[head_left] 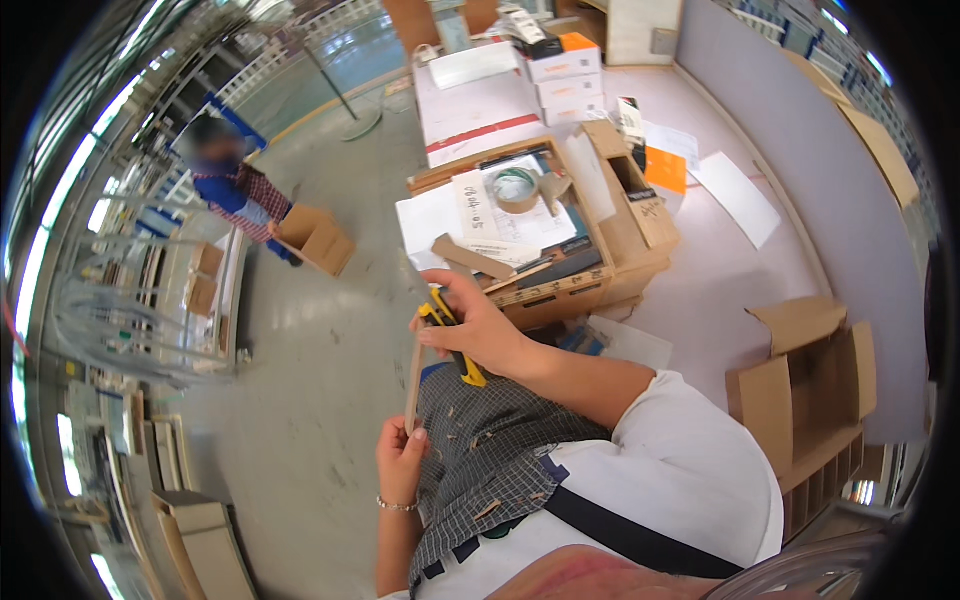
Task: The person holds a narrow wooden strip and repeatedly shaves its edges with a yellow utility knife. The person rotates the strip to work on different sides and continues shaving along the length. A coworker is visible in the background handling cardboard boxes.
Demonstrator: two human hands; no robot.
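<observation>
My right hand (pixel 478 330) is closed around a yellow and black utility knife (pixel 470 368), held in front of my body. Lower down, my left hand (pixel 402 450) pinches the near end of a thin brown strip (pixel 413 385), which looks like cardboard or wood. The strip runs up to the fingers of my right hand, where its far end meets the knife. Whether the blade touches it is hidden by the fingers. Small brown scraps cling to the dark checked apron (pixel 470 430) below my hands.
Ahead stands a wooden crate (pixel 550 300) bearing papers, a tape roll (pixel 514 188) and cardboard pieces. White and orange boxes (pixel 567 75) are stacked beyond. An open carton (pixel 800 400) sits at right. At far left, a person (pixel 225 180) holds a cardboard box (pixel 318 240).
</observation>
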